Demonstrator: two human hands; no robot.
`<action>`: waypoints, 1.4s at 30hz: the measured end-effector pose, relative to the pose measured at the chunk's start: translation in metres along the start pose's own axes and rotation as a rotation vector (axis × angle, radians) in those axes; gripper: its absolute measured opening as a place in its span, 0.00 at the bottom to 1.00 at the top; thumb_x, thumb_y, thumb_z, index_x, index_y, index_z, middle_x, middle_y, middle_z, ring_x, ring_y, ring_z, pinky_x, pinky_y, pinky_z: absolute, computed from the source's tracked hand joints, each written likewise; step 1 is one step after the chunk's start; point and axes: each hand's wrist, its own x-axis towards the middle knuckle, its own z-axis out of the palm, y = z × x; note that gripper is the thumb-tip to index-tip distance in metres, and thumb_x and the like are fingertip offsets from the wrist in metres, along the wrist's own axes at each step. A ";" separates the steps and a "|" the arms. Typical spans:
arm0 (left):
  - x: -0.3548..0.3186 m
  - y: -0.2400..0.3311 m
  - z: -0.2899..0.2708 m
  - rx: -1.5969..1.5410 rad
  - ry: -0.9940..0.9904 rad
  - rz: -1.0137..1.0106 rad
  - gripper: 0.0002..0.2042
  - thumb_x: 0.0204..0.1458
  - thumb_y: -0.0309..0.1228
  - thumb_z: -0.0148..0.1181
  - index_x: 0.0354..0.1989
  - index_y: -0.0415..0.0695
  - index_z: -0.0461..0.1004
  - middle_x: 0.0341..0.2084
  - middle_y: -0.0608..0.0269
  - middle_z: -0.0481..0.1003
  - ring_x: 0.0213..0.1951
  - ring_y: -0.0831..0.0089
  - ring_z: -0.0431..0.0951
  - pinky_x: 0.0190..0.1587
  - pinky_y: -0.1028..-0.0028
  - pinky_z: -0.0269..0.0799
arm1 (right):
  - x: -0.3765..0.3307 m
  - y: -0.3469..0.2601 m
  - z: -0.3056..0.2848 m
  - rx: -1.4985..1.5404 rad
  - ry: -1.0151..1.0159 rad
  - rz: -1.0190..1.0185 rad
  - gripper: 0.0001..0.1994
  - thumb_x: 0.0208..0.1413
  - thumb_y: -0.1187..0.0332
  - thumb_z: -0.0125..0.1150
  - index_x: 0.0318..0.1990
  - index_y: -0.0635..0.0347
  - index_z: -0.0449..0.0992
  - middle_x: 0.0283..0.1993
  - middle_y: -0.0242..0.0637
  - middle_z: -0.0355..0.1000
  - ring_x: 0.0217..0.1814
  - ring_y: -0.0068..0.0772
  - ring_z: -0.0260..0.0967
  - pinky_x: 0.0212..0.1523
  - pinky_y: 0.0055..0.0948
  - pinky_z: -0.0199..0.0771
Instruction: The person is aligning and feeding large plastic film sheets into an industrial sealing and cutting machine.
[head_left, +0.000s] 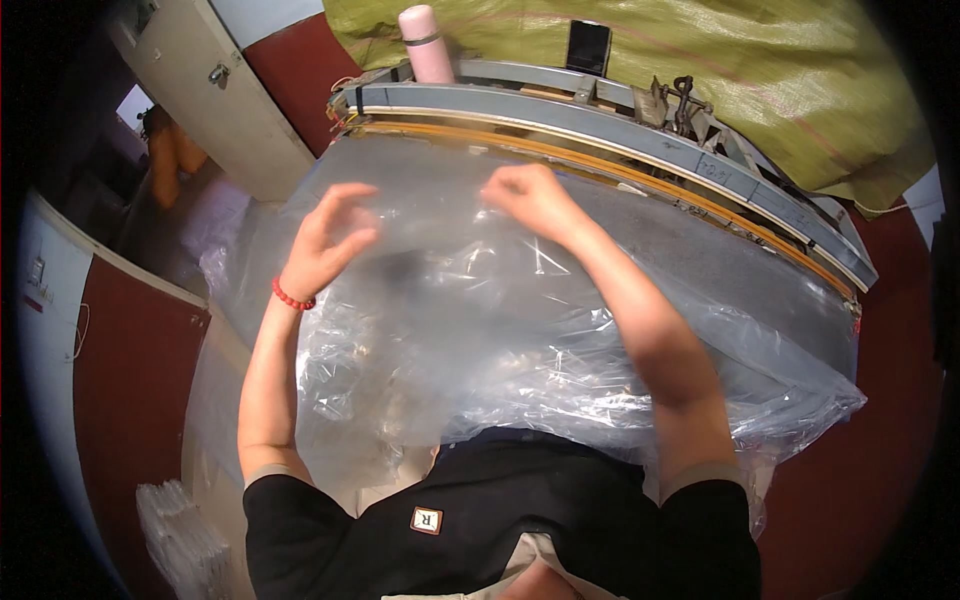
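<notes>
Background: yellow-green tarp behind a table, red-and-white walls, door at far left. Clear plastic film: one lot, spread over the table, crumpled toward the near edge, draped past the near right corner. Left hand: over the film, grip spread, thumb apart, nothing visibly held. Right hand: nearer the far edge, grip curled; cannot tell whether it pinches film. Progress, judged: film laid out; smoothing of the near part not done. Far edge, obstructing: metal bar, pink bottle, phone, clamp.
</notes>
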 end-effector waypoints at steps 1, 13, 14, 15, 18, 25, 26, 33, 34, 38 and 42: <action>-0.006 -0.003 -0.009 0.105 -0.099 -0.059 0.07 0.48 0.26 0.51 0.34 0.37 0.67 0.28 0.67 0.68 0.32 0.81 0.68 0.36 0.80 0.65 | -0.008 0.002 0.000 0.035 -0.001 0.004 0.09 0.46 0.64 0.57 0.26 0.62 0.72 0.24 0.31 0.68 0.30 0.20 0.62 0.34 0.22 0.63; -0.134 -0.117 0.058 -0.068 -0.824 -0.606 0.05 0.47 0.28 0.49 0.28 0.41 0.70 0.21 0.64 0.71 0.27 0.74 0.70 0.33 0.75 0.66 | -0.468 0.065 -0.317 -0.660 1.208 0.606 0.11 0.45 0.65 0.58 0.33 0.63 0.75 0.32 0.30 0.72 0.34 0.20 0.65 0.39 0.21 0.64; -0.138 -0.128 0.052 0.056 -0.875 -0.442 0.04 0.45 0.26 0.50 0.28 0.41 0.70 0.21 0.63 0.72 0.26 0.72 0.71 0.32 0.74 0.66 | -0.512 0.057 -0.329 -0.565 1.385 0.614 0.12 0.45 0.64 0.58 0.34 0.63 0.75 0.32 0.31 0.72 0.35 0.21 0.65 0.40 0.22 0.64; -0.140 -0.138 0.044 0.175 -0.925 -0.266 0.04 0.42 0.25 0.51 0.28 0.41 0.70 0.22 0.61 0.72 0.26 0.71 0.71 0.31 0.74 0.66 | -0.561 0.049 -0.346 -0.540 1.504 0.706 0.13 0.45 0.62 0.59 0.33 0.63 0.75 0.32 0.31 0.72 0.34 0.22 0.66 0.38 0.22 0.65; -0.111 -0.166 -0.035 0.666 -0.923 -0.525 0.09 0.34 0.27 0.55 0.28 0.45 0.73 0.26 0.55 0.73 0.31 0.61 0.73 0.35 0.68 0.67 | -0.659 0.043 -0.373 -0.684 1.612 0.805 0.14 0.44 0.60 0.60 0.32 0.64 0.75 0.31 0.32 0.72 0.32 0.23 0.66 0.35 0.22 0.66; 0.065 -0.126 -0.145 0.974 0.934 0.055 0.08 0.43 0.28 0.55 0.31 0.38 0.71 0.26 0.59 0.73 0.30 0.69 0.72 0.35 0.74 0.67 | -0.627 0.053 -0.355 -0.672 1.632 0.919 0.15 0.40 0.57 0.62 0.30 0.60 0.77 0.29 0.32 0.73 0.29 0.23 0.66 0.35 0.23 0.66; 0.091 -0.113 -0.099 0.861 1.144 -0.140 0.10 0.43 0.31 0.57 0.31 0.38 0.69 0.25 0.60 0.72 0.27 0.72 0.71 0.33 0.75 0.66 | -0.597 0.046 -0.339 -0.731 1.662 0.987 0.15 0.40 0.57 0.62 0.29 0.60 0.77 0.27 0.32 0.73 0.29 0.24 0.67 0.35 0.23 0.66; 0.094 -0.312 -0.062 0.800 0.063 -0.339 0.26 0.50 0.46 0.45 0.52 0.39 0.60 0.52 0.48 0.58 0.55 0.61 0.55 0.55 0.71 0.49 | -0.570 0.081 -0.352 -0.939 1.501 1.264 0.13 0.39 0.58 0.59 0.29 0.56 0.77 0.30 0.40 0.73 0.33 0.35 0.70 0.36 0.31 0.67; 0.111 -0.305 -0.038 0.771 0.035 -0.403 0.27 0.51 0.47 0.44 0.54 0.41 0.57 0.55 0.47 0.52 0.60 0.60 0.47 0.59 0.70 0.43 | -0.590 0.076 -0.351 -1.009 1.476 1.385 0.12 0.40 0.59 0.58 0.31 0.54 0.76 0.32 0.40 0.72 0.36 0.37 0.70 0.37 0.33 0.67; 0.093 -0.340 -0.112 0.931 0.086 -0.557 0.32 0.47 0.59 0.35 0.57 0.52 0.53 0.57 0.51 0.51 0.60 0.60 0.47 0.58 0.63 0.40 | -0.533 0.082 -0.336 -1.123 1.496 1.569 0.13 0.42 0.55 0.53 0.33 0.49 0.75 0.37 0.39 0.71 0.41 0.43 0.68 0.38 0.40 0.68; 0.128 -0.298 -0.062 1.219 0.090 -0.725 0.33 0.43 0.62 0.38 0.55 0.56 0.57 0.54 0.51 0.56 0.54 0.59 0.57 0.54 0.60 0.50 | -0.525 0.071 -0.332 -1.180 1.457 1.628 0.13 0.46 0.58 0.51 0.36 0.53 0.73 0.37 0.43 0.70 0.42 0.44 0.67 0.40 0.39 0.68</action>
